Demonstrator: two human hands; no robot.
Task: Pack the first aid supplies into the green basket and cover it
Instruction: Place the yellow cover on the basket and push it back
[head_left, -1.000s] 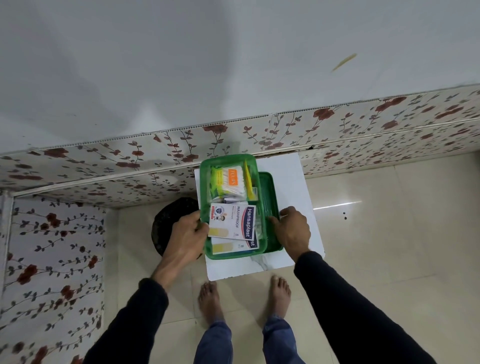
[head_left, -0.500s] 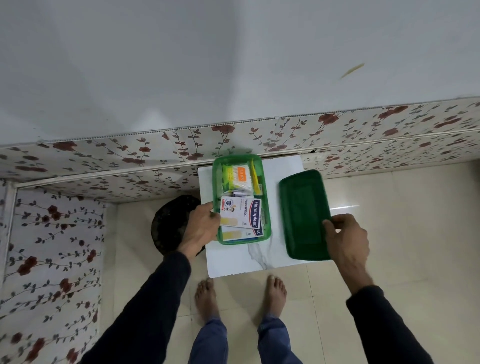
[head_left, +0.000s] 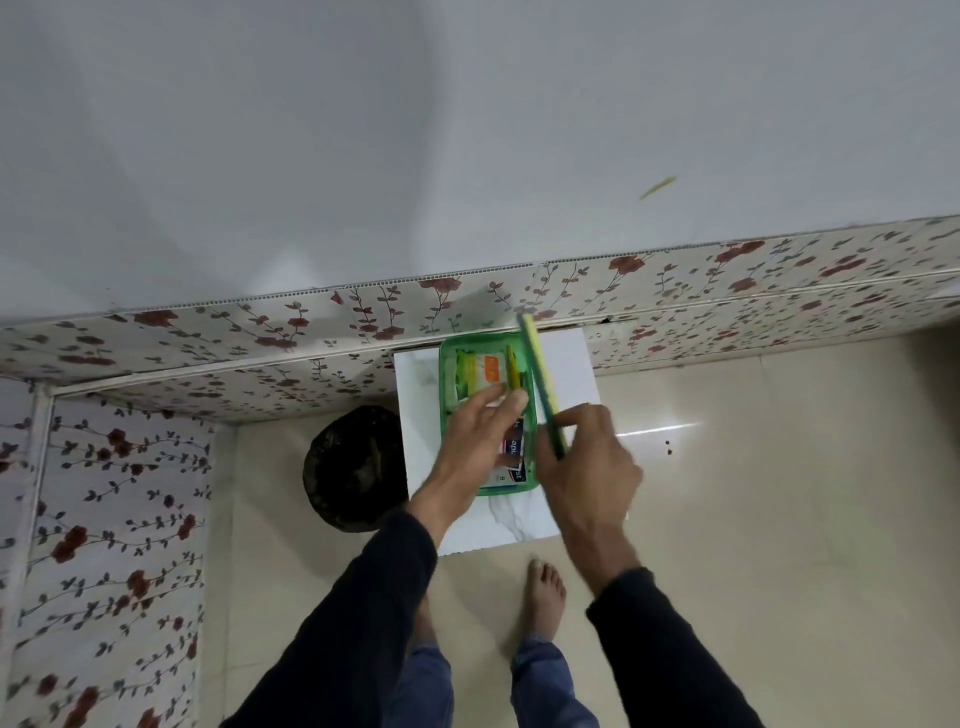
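The green basket (head_left: 444, 387) stands on a small white marble-look table (head_left: 563, 364), filled with packets, among them a white plaster box (head_left: 514, 452) and a pack with an orange label (head_left: 493, 369). My left hand (head_left: 475, 436) lies flat over the basket's contents with its fingers spread. My right hand (head_left: 587, 467) grips the green lid (head_left: 540, 384), which stands on edge, tilted, along the basket's right rim. The lid is blurred by motion.
A dark round object (head_left: 356, 470) sits on the floor left of the table. A wall with flowered panels runs close behind the table and along the left. Beige floor tiles lie to the right. My bare feet (head_left: 545, 590) stand just before the table.
My right hand has brought the lid back from the table's right side and turned it on edge beside the basket. My left hand has moved from the basket's left rim onto its contents.
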